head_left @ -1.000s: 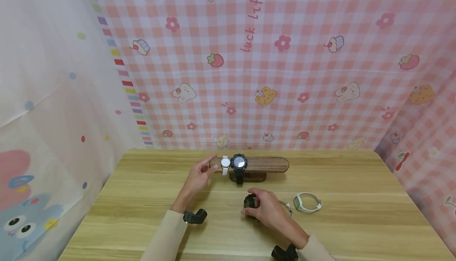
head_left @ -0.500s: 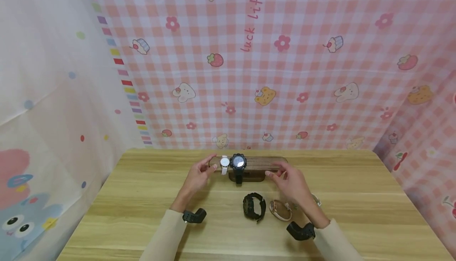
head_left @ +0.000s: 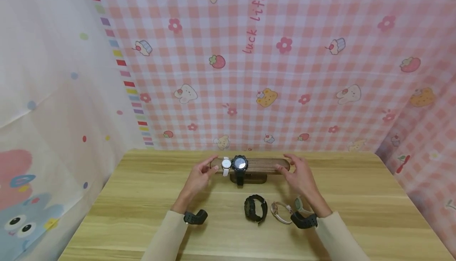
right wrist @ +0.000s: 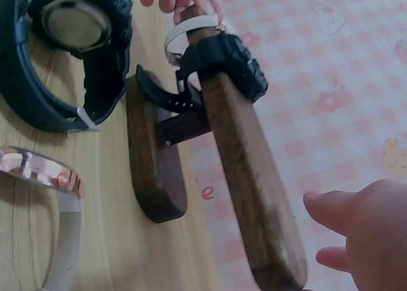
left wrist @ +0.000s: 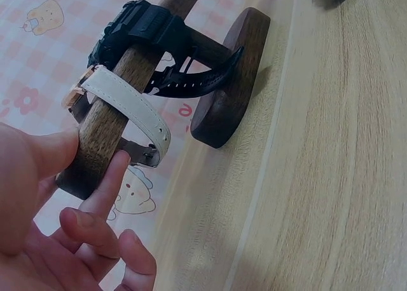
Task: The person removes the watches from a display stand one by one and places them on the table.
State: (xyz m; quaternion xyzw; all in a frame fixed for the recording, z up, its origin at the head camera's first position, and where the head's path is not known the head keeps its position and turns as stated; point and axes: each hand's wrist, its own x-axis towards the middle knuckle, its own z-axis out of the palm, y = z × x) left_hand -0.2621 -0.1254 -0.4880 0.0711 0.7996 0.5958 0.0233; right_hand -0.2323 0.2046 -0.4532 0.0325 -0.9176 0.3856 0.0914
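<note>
"What do you have on the head feed?"

"I see the wooden stand (head_left: 263,166) at the back of the counter (head_left: 142,197), with the white-strapped watch (head_left: 226,164) and the big black watch (head_left: 240,162) side by side on its bar. My left hand (head_left: 198,177) pinches the left end."

"And the right hand (head_left: 301,177)?"

"Spread wide around the other end. My right wrist feed shows the visible fingertips clear of the wood; below the frame edge, I can't tell."

"What else do the wrists add?"

"From the left one I get the white strap's buckle (left wrist: 150,155), hanging beneath the bar. The right one shows me the metal back (right wrist: 75,23) of the loose black watch (head_left: 251,208) on the counter, near the rose-gold watch (head_left: 274,208). Only from the head do I catch the mint watch (head_left: 298,203), partly hidden by the right wrist camera (head_left: 304,220)."
</note>
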